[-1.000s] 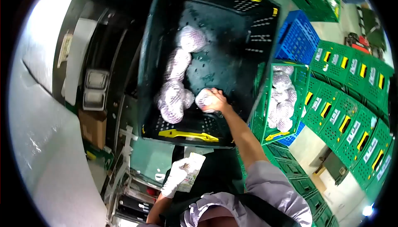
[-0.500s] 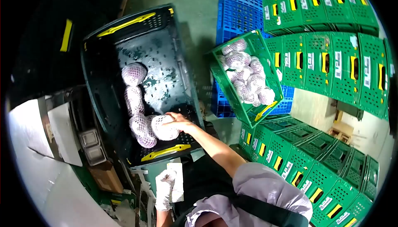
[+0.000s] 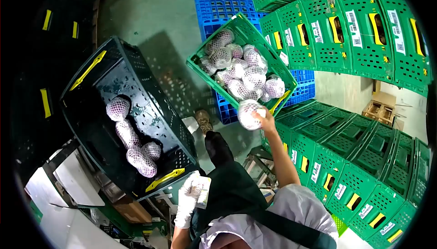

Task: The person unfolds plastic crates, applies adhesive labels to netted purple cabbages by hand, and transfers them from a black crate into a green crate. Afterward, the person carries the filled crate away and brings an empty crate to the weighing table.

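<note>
- Right side of the frame: stacked green crates (image 3: 337, 58), yellow handles, white labels.
- Left of centre: black crate (image 3: 159, 99), tilted in view. Several netted rounds (image 3: 141, 161) along its left and lower part.
- Upper centre: blue pallets (image 3: 214, 3) on the floor, under and beside the open green crate (image 3: 266, 52).
- Inside that green crate: heap of netted rounds (image 3: 254, 78), packed against each other.
- Just right of centre: right hand (image 3: 267, 121), bare, wrapped round one netted round (image 3: 249, 114) at the green crate's near edge. Contact with the rim: can't tell.
- Handling, my read: held round has moderate weight, firm core, soft mesh sleeve. Mesh gives friction but could slip over the skin; surface likely bruises if knocked. Best hold is a wide grip at the fattest part, palm backing it, no pulling on the net.
- Right arm: reaching forward and out to the right, elbow fairly open, sleeve ending near the elbow. Hand comes at the round from its right side, fingers over the near face.
- Lower centre: left hand (image 3: 185, 201), white glove, forearm drawn in near the apron, hand raised beside the black crate's lower end. Fingers closed on a pale printed packet (image 3: 204, 193); print too small to read.
</note>
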Demonstrator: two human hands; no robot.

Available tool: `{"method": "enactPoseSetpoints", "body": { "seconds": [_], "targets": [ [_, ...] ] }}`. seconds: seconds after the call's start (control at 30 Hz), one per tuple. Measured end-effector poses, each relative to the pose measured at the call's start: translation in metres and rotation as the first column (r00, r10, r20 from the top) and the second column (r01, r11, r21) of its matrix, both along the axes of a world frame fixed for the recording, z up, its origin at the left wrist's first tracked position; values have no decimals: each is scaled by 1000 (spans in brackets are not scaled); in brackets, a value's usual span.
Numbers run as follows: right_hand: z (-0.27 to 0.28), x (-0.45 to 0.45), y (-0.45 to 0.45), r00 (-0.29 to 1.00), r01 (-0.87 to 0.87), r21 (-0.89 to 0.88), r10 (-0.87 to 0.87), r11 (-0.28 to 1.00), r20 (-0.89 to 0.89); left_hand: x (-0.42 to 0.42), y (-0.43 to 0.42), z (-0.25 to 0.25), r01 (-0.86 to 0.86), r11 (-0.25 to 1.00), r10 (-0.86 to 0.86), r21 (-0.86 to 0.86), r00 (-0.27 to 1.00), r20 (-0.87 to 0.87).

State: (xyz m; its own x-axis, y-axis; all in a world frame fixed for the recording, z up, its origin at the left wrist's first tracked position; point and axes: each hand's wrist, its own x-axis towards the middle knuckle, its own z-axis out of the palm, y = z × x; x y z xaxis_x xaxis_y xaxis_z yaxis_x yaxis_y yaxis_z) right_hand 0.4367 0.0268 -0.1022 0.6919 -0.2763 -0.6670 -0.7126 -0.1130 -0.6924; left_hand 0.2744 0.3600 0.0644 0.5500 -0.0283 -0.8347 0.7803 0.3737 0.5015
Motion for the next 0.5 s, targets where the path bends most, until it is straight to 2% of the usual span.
{"method": "enactPoseSetpoints", "body": {
  "seconds": [0.07,0.1,0.17,0.23,0.3,0.37,0.43,0.47,0.5],
  "targets": [
    [-41,0,-54,991,-93,-330,54,939,-125,1,-10,-5,91,992,-94,84,995,28],
    [-47,4,-64,979,-171,-476,93,863,-184,7,-12,-1,56,998,-56,17,998,-25],
    [-69,2,-82,953,-299,-671,169,678,-253,11,-18,-3,124,990,-114,70,984,-136],
    [-92,-1,-90,925,-378,-684,215,624,-314,3,-22,-13,137,985,-119,105,979,-167],
    [-111,-4,-92,885,-466,-670,309,578,-349,5,-26,-13,77,991,-54,106,978,-201],
    [-125,-6,-89,885,-465,-624,338,628,-319,3,-28,-19,71,993,-46,94,969,-242],
    [-137,-17,-84,856,-516,-545,398,661,-329,1,-28,-21,61,990,-36,129,982,-185],
    [-137,-29,-71,861,-481,-653,456,585,-225,2,-28,-20,61,991,-38,123,983,-179],
    [-131,-37,-55,848,-446,-652,522,613,-89,3,-28,-16,28,991,-13,131,994,-112]
  ]
}}
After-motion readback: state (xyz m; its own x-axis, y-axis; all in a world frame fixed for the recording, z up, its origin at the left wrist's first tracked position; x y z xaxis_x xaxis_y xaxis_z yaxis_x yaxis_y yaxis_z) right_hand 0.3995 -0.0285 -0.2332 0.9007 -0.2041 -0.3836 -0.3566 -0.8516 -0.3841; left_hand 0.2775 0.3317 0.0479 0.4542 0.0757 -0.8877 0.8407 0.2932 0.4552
